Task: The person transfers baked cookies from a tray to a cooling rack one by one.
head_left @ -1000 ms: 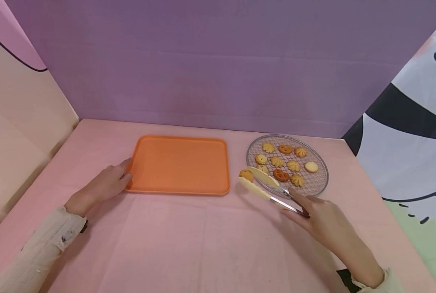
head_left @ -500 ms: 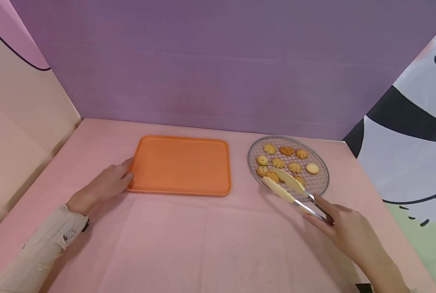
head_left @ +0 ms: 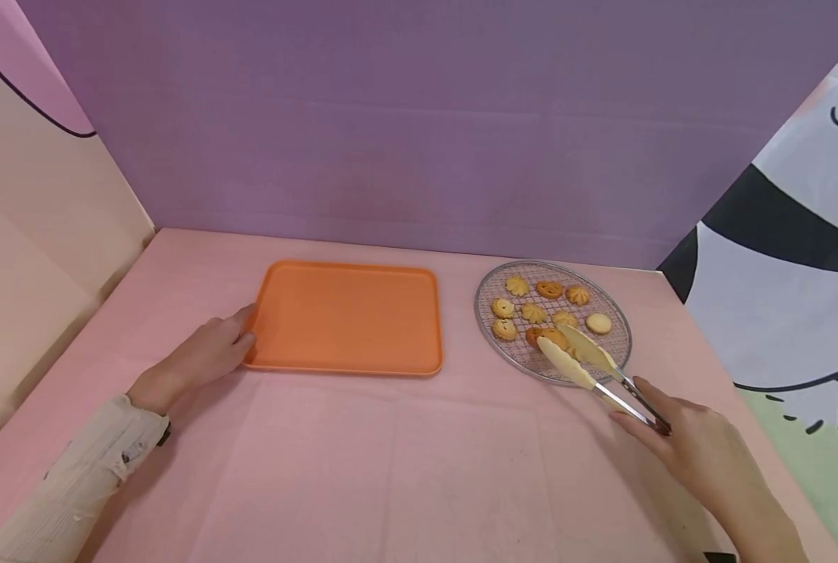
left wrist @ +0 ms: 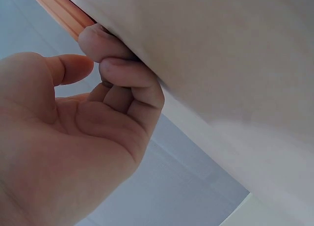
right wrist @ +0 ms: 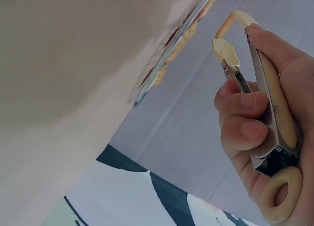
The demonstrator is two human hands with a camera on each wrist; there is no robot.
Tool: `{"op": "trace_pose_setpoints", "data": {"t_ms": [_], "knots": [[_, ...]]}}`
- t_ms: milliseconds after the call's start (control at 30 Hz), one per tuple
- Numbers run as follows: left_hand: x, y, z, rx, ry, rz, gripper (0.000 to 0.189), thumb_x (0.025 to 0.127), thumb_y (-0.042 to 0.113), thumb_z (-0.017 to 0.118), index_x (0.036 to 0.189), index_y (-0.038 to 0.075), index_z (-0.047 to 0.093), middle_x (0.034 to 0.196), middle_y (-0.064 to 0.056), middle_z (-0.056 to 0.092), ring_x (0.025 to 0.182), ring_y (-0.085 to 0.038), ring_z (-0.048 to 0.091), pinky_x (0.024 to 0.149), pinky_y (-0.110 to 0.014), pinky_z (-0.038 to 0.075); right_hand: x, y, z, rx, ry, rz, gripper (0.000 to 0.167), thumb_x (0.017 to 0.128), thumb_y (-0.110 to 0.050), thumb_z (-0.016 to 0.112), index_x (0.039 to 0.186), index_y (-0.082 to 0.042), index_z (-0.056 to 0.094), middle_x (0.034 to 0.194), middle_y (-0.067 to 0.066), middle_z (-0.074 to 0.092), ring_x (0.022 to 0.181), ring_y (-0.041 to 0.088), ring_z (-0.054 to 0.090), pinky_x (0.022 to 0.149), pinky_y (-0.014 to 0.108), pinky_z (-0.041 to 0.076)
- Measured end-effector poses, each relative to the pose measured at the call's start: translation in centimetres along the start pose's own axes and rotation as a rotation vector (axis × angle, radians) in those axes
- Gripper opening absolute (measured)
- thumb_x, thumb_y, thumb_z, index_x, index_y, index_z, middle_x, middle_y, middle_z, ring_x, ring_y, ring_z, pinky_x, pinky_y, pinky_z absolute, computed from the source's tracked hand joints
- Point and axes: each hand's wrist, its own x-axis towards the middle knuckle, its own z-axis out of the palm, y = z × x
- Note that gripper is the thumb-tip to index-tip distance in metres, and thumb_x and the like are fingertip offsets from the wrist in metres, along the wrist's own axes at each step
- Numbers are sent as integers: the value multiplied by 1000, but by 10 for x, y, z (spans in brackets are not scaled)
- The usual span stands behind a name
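My right hand grips a pair of tongs with metal arms and cream tips. Between those tips is a golden cookie, above the near part of a round wire cooling rack. Several cookies lie on the rack, among them a pale round cookie and a pretzel-shaped cookie. Another brown cookie near the tips is partly covered by the held one. My left hand holds the left edge of an orange tray, fingers curled in the left wrist view.
A pink cloth covers the table. At the back stands a purple wall, with a cream panel on the left and a cartoon-printed panel on the right. A gap separates tray and rack.
The tongs and held cookie have moved right, from beside the rack's left edge to over its near part. My left hand and the tray stay in place.
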Motion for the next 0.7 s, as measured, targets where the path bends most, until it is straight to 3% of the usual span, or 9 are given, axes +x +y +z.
{"op": "trace_pose_setpoints", "data": {"t_ms": [100,333,567,700], "knots": [[0,0,0,5,3,2,59,103,16,41,151,-13,22,69,-1,52,78,-23,57,84,-44,42,-1,6,1,7,4,16,61,80,-36,82,124,1,65,73,13,66,60,26,56,55,48,44],[1,0,-1,7,6,1,59,103,16,41,151,-13,22,70,-1,55,89,-27,58,87,-46,42,-3,24,0,-6,107,-34,57,73,-30,86,118,-1,68,66,13,64,53,17,44,48,40,37],[0,0,-1,6,1,-3,59,103,16,41,151,-13,22,71,-1,55,85,-26,58,87,-47,43,-5,37,-5,-41,27,31,48,79,-32,83,116,-8,63,55,-5,41,50,16,35,46,31,27],[1,0,0,6,5,-3,59,103,16,41,151,-13,22,74,-2,57,95,-30,56,94,-51,43,-5,45,-4,-35,11,62,51,80,-34,81,117,-3,64,57,3,50,51,19,38,45,34,30]]}}
